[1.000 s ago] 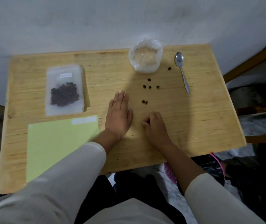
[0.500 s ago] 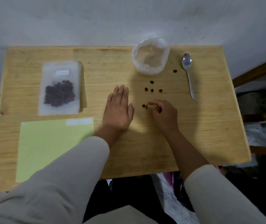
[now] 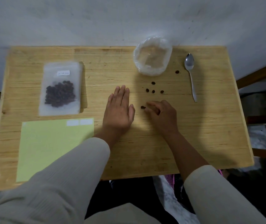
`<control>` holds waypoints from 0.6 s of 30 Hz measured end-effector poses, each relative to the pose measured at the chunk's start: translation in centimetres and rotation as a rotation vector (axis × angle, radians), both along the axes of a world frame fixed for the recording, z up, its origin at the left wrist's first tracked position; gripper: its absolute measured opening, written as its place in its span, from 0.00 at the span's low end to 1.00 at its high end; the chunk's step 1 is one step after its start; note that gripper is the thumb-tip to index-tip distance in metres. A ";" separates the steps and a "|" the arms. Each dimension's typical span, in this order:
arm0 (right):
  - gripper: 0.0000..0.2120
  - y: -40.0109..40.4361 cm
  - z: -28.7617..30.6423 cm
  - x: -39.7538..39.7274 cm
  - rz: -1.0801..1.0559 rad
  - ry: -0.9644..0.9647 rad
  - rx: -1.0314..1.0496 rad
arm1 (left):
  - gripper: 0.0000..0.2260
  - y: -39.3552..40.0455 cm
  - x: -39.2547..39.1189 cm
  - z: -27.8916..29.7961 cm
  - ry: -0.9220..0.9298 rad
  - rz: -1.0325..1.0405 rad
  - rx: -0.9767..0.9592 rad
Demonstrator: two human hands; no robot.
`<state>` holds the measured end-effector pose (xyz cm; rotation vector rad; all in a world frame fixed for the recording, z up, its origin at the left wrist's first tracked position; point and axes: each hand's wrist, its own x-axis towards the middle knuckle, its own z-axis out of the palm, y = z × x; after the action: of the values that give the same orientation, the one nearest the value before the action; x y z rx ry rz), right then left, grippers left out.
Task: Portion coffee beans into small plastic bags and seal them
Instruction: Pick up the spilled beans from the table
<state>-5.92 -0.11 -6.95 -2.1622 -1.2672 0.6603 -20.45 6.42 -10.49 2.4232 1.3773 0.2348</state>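
Fingertips (image 3: 150, 105) on bean (image 3: 142, 107); bagged beans (image 3: 59, 93).

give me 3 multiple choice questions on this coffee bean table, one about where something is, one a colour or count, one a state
1. Where does the spoon lie?
A. at the table's right, beyond the loose beans
B. on the green sheet
C. inside the filled bag

2. What colour is the sheet by the left forearm?
A. red
B. light green
C. black

3. How is the left hand held?
A. curled round the spoon
B. flat on the table, fingers straight
C. raised and pinching a bag

Answers:
1. A, the spoon lies right of the loose beans, near the table's right edge.
2. B, the sheet is pale green.
3. B, the palm lies down on the wood, holding nothing, while the right hand reaches for beans near its fingertips.
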 end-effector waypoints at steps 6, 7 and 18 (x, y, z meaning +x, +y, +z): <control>0.10 0.4 -0.3 -0.3 -0.017 -0.001 0.002 | 0.26 -0.1 0.1 0.0 0.012 -0.004 0.005; 0.09 0.5 -0.3 -0.4 -0.020 0.004 0.004 | 0.26 0.0 0.1 0.0 0.014 -0.005 0.004; 0.08 0.5 2.2 -0.1 -0.372 0.810 -0.007 | 0.25 -0.1 0.0 0.0 0.020 0.002 -0.013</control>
<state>-6.01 0.37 -4.75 -1.7495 -0.4243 1.1971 -20.45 6.28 -10.49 2.4195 1.3857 0.2025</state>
